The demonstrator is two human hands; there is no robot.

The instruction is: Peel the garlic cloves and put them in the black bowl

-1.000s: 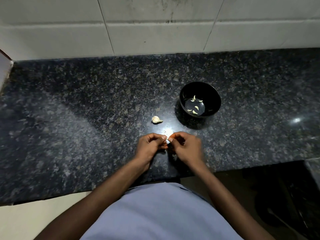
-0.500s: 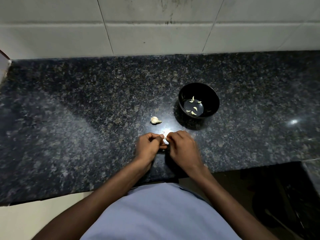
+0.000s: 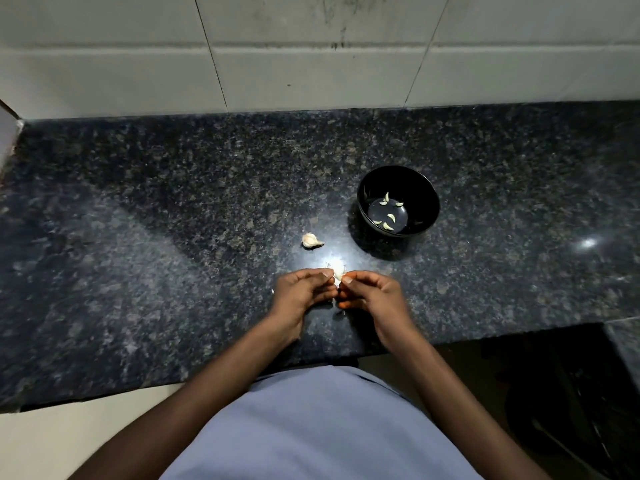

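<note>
My left hand (image 3: 303, 289) and my right hand (image 3: 372, 294) meet fingertip to fingertip over the counter and pinch a small garlic clove (image 3: 338, 274) between them; most of the clove is hidden by the fingers. The black bowl (image 3: 420, 188) stands beyond my right hand and holds several peeled cloves (image 3: 390, 216). An unpeeled piece of garlic (image 3: 311, 240) lies on the counter left of the bowl, beyond my left hand.
The dark speckled granite counter (image 3: 156, 220) runs wall to wall, with a white tiled wall (image 3: 311, 53) behind. Small bits of peel (image 3: 341, 311) lie under my hands. The counter's front edge is just below my wrists; a dark gap opens at the lower right.
Both hands stay together on the clove, with the fingers shifting slightly around it. The bowl and the loose garlic piece have not moved.
</note>
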